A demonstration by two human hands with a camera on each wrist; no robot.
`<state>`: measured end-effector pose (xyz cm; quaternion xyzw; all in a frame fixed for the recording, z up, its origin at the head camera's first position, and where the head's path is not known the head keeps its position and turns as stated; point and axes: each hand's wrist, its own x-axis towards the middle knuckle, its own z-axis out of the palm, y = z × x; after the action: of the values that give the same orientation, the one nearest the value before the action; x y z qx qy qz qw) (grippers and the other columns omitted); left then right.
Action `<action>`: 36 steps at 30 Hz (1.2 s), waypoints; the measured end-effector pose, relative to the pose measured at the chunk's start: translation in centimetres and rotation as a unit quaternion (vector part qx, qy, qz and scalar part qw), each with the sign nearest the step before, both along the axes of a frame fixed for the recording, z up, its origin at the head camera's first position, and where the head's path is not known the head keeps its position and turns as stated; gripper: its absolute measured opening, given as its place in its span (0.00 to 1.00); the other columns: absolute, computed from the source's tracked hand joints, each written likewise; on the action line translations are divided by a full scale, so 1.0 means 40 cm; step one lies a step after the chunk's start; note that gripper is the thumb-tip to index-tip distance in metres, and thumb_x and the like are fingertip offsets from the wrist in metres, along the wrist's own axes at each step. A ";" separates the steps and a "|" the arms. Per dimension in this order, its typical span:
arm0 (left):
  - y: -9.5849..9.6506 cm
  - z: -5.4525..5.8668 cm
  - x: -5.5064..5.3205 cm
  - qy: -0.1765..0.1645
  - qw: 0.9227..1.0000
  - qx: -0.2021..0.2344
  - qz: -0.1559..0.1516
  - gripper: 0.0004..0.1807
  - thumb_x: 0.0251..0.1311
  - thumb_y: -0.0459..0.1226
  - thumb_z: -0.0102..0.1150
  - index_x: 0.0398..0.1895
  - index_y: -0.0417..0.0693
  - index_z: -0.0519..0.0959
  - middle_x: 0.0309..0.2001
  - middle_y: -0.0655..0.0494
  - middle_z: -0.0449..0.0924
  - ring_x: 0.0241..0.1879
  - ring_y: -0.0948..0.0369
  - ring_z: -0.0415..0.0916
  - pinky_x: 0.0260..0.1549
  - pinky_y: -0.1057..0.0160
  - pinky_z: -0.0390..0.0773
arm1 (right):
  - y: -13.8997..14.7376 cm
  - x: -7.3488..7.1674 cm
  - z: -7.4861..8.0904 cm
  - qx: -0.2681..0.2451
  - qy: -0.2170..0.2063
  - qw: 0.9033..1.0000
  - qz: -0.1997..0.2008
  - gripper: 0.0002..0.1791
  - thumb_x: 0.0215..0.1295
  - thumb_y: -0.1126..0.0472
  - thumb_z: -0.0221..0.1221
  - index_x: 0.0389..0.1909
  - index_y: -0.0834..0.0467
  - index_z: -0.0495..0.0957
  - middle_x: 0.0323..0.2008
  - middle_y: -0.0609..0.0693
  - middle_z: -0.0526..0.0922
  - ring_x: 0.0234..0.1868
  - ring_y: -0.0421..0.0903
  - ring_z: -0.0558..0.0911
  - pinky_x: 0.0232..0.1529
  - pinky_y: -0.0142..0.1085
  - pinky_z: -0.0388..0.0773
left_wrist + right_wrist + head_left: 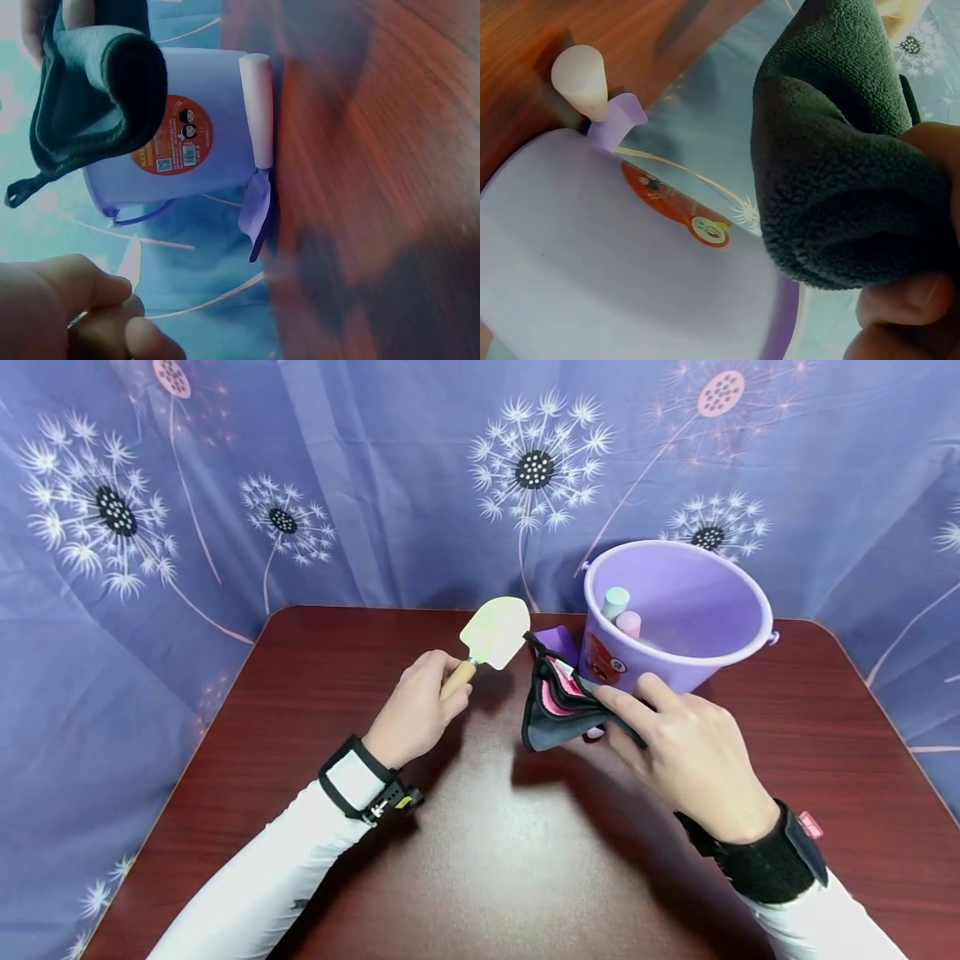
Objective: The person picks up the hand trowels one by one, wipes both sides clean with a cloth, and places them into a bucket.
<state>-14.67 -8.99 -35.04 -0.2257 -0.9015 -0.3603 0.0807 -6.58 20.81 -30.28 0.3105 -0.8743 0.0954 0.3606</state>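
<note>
My left hand (416,710) grips the wooden handle of a small trowel (497,633), whose pale yellow-green blade points away from me above the table. In my right hand (682,747), between thumb and fingers, is a folded dark grey cloth (551,732) with pink inner layers, black edging and a hanging loop. The cloth is held up in front of a purple bucket (693,602). A purple toy shovel (259,112) with a pale handle stands beside the bucket; in the head view the cloth covers most of it.
Inside the bucket, a mint-green handle end (616,602) and a pink one (628,625) show near its left wall. Beneath everything is a dark red-brown wooden table (300,693). A blue curtain with dandelion prints (405,485) hangs behind it.
</note>
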 end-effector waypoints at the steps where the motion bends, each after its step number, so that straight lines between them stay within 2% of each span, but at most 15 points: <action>1: -0.003 0.004 0.007 0.008 1.000 -0.005 -0.002 0.12 0.65 0.36 0.59 0.49 0.40 0.76 0.40 0.53 0.73 0.34 0.59 0.71 0.33 0.63 0.73 | -0.001 0.000 0.001 -0.001 0.001 1.000 0.001 0.17 0.59 0.59 0.55 0.48 0.56 0.83 0.25 0.47 0.63 0.15 0.39 0.55 0.12 0.39 0.56; 5: -0.010 0.011 0.037 0.037 0.999 -0.024 -0.012 0.09 0.67 0.36 0.57 0.46 0.43 0.75 0.42 0.54 0.70 0.33 0.61 0.69 0.33 0.64 0.73 | -0.005 -0.002 0.000 -0.004 0.003 1.000 0.008 0.17 0.58 0.59 0.56 0.48 0.56 0.84 0.26 0.47 0.65 0.15 0.41 0.57 0.12 0.40 0.57; 9: -0.012 0.010 0.063 0.050 0.998 -0.031 -0.023 0.08 0.67 0.35 0.57 0.47 0.45 0.74 0.43 0.56 0.68 0.31 0.64 0.69 0.31 0.67 0.73 | -0.013 -0.005 -0.002 0.000 0.001 1.000 0.018 0.18 0.59 0.59 0.57 0.49 0.56 0.84 0.27 0.48 0.66 0.16 0.44 0.60 0.14 0.41 0.60; 13: -0.009 0.015 0.084 0.060 0.997 -0.040 -0.026 0.09 0.67 0.36 0.57 0.48 0.46 0.74 0.43 0.58 0.67 0.27 0.66 0.69 0.26 0.68 0.73 | -0.030 -0.006 0.004 0.009 0.009 0.999 0.037 0.17 0.59 0.59 0.57 0.48 0.57 0.84 0.26 0.48 0.67 0.15 0.44 0.58 0.14 0.39 0.59; 16: -0.005 0.018 0.098 0.080 0.995 -0.052 -0.033 0.10 0.67 0.35 0.58 0.49 0.46 0.74 0.42 0.58 0.67 0.26 0.66 0.69 0.25 0.69 0.72 | -0.044 -0.006 0.011 0.014 0.018 0.999 0.048 0.15 0.61 0.60 0.55 0.47 0.56 0.83 0.26 0.47 0.67 0.15 0.43 0.57 0.14 0.38 0.58; 20: 0.000 0.018 0.110 0.114 0.990 -0.072 -0.046 0.12 0.65 0.35 0.60 0.50 0.45 0.74 0.42 0.56 0.67 0.28 0.66 0.68 0.27 0.68 0.72 | -0.055 -0.006 0.013 0.017 0.026 0.998 0.053 0.14 0.63 0.59 0.54 0.46 0.56 0.83 0.25 0.48 0.67 0.15 0.43 0.56 0.13 0.38 0.58; 25: 0.006 0.013 0.122 0.139 0.985 -0.085 -0.063 0.13 0.64 0.34 0.60 0.50 0.44 0.75 0.42 0.55 0.67 0.30 0.65 0.68 0.30 0.67 0.73 | -0.061 -0.008 0.007 0.024 0.022 0.998 0.053 0.15 0.64 0.59 0.54 0.47 0.57 0.83 0.25 0.48 0.66 0.16 0.44 0.55 0.15 0.39 0.58; 36: 0.012 -0.002 0.137 0.145 0.982 -0.097 -0.071 0.13 0.65 0.35 0.60 0.51 0.43 0.75 0.42 0.55 0.67 0.31 0.64 0.67 0.32 0.67 0.72 | -0.065 -0.012 -0.004 0.024 0.011 0.999 0.037 0.14 0.61 0.61 0.55 0.46 0.58 0.82 0.25 0.49 0.65 0.16 0.44 0.54 0.14 0.39 0.58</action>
<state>-9.20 -8.51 -35.10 -0.3455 -0.8928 -0.2395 0.1621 -7.07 18.21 -30.45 0.3525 -0.8603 0.0839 0.3587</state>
